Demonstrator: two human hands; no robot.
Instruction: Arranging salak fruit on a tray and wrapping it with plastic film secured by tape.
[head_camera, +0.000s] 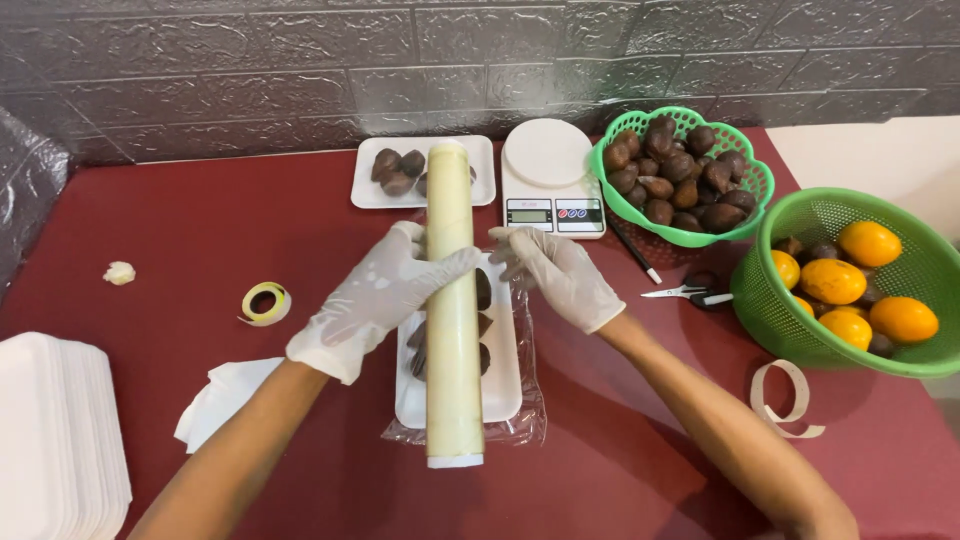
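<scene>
Red table (200, 230) is carrying a white tray (503, 385) of dark fruit near its front edge, with a long pale roll of wrap (452, 300) lying over it, pointing from the back edge to the front. The left hand (375, 295) is curling its fingers around the roll. The right hand (555, 275) is resting just beside the roll, fingers loosely bent, holding nothing I can see.

Both forearms bare, reaching fwd from bottom edge, hands in thin clear gloves. Left hand (375, 290) is half-closed, fingers curled rightward, thumb up. Right hand (555, 272) is loosely open, fingers spread and pointing left, wrist bent slightly, approx level w/ the left.
</scene>
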